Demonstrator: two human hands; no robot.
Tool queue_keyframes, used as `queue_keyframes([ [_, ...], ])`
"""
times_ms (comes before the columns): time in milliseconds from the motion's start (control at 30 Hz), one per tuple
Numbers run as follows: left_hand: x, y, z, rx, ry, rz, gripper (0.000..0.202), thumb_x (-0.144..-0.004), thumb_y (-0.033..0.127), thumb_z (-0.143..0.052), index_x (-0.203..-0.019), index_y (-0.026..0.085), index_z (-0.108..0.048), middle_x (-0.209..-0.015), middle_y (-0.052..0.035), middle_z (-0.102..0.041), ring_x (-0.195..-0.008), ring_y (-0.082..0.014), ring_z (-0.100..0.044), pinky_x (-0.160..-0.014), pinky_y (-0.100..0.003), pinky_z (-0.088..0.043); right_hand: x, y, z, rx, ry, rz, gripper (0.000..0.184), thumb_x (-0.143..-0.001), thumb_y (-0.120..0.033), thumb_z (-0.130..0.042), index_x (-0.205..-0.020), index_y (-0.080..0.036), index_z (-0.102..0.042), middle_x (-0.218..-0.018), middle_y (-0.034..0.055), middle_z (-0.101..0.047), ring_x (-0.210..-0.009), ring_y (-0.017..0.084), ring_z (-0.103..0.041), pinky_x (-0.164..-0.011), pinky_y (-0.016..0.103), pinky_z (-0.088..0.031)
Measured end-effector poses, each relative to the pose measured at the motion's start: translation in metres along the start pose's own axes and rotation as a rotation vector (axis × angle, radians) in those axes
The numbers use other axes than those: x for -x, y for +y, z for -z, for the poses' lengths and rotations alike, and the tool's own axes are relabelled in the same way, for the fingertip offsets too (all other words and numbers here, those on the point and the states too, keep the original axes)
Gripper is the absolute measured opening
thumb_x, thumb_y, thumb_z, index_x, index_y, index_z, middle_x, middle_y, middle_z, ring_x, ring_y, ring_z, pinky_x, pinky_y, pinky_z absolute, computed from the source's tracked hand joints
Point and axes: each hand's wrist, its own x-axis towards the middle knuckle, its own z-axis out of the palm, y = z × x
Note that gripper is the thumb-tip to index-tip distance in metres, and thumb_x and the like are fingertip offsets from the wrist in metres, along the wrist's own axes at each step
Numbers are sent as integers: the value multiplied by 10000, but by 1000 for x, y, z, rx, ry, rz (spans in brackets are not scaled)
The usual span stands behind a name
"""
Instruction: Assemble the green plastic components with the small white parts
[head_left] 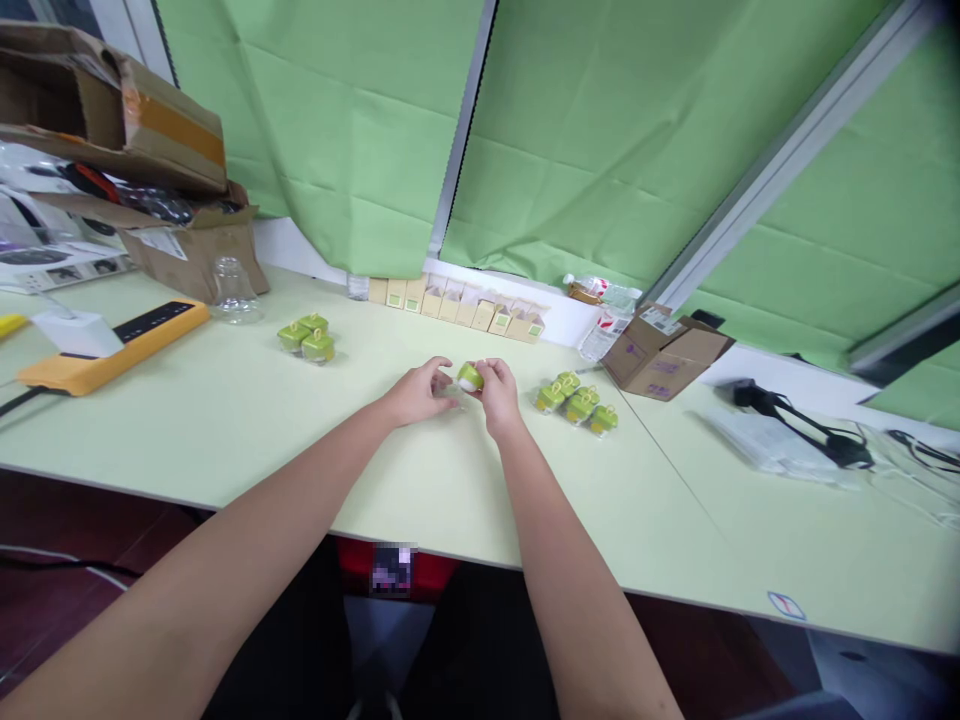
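Note:
Near the middle of the table, my right hand (498, 390) pinches a small green lid (471, 375) whose pale underside is tilted toward me. My left hand (420, 394) is just left of it, fingers and thumb curved around a faint clear plastic cup (452, 392) that is hard to make out. To the right of my hands stands a group of small clear jars (581, 403) with green ringed lids and yellow bits inside. Farther left, three similar green-lidded jars (306, 338) are grouped together.
Small kraft boxes (452, 303) line the back edge. Plastic bottles (602, 332) and an opened carton (664, 352) are at back right, beyond them a black headset (810, 425). At left are an orange power strip (124, 348), a clear jar (234, 292) and stacked cartons (172, 140).

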Motion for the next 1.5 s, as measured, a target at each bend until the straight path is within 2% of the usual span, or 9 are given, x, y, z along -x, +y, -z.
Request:
queue_keyframes([
  [133, -5, -10, 3, -214, 187, 13, 540, -761, 292, -678, -1266, 186, -519, -1206, -130, -635, -1112, -269, -605, -995, -444, -488, -3, -3, 3, -114, 116, -214, 148, -842, -338, -587, -836, -234, -481, -775, -17, -626, -659, 145, -634, -584, 277, -542],
  [200, -5, -9, 6, -370, 332, -37, 519, -757, 218, -646, -1260, 148, -539, -1308, -170, -564, -1265, -319, -500, -1092, -496, -410, -2, -2, 4, -112, 80, -266, 186, -851, -355, -626, -828, -222, -498, -751, -6, -616, -665, 148, -643, -590, 273, -550],
  [267, -3, -2, 9, -462, 398, -147, 543, -750, 175, -625, -1285, 134, -538, -1395, -174, -492, -1361, -332, -394, -1156, -506, -338, 0, 0, 4, -104, -8, -265, 228, -813, -350, -706, -828, -203, -533, -768, 6, -624, -698, 138, -646, -630, 257, -561],
  [400, 4, 16, 8, -367, 188, -363, 575, -780, 117, -543, -1349, 196, -517, -1411, -95, -514, -1339, -255, -440, -1150, -435, -375, 5, 3, 3, -102, -229, -248, 302, -691, -192, -806, -910, -169, -598, -848, 19, -654, -777, 125, -651, -751, 246, -567],
  [533, 8, 25, 2, -222, 39, -371, 558, -764, 99, -541, -1310, 210, -569, -1287, -78, -618, -1208, -243, -556, -1075, -417, -447, 5, 5, 3, -31, -317, -258, 266, -733, -217, -772, -937, -161, -612, -814, 18, -649, -751, 126, -641, -695, 240, -551],
  [733, 5, 20, 0, -25, 23, -317, 508, -774, 129, -568, -1277, 198, -605, -1258, -97, -615, -1067, -212, -619, -865, -331, -550, 7, 1, 6, 48, -398, -282, 261, -816, -355, -715, -979, -190, -595, -789, 13, -665, -667, 111, -617, -611, 220, -510],
  [1000, 2, 14, 2, 3, 20, -231, 497, -780, 250, -654, -1273, 197, -616, -1279, -106, -603, -965, -194, -623, -761, -307, -548, 7, 0, 7, 188, -449, -236, 263, -890, -446, -596, -945, -189, -583, -620, -30, -572, -508, 92, -539, -457, 190, -423],
  [1200, 0, 7, 2, 78, -37, -138, 529, -782, 281, -660, -1302, 201, -609, -1278, -105, -622, -924, -185, -627, -742, -304, -550, 6, 1, 8, 239, -440, -224, 266, -850, -446, -633, -882, -184, -604, -610, -15, -593, -482, 93, -524, -421, 193, -405],
  [1500, -1, 11, -1, 183, -43, -172, 497, -713, 163, -651, -1210, 176, -664, -1289, -126, -623, -988, -214, -659, -802, -324, -559, 8, -1, 3, 287, -346, -241, 167, -787, -328, -634, -842, -170, -643, -559, -9, -589, -459, 109, -538, -414, 211, -430],
])
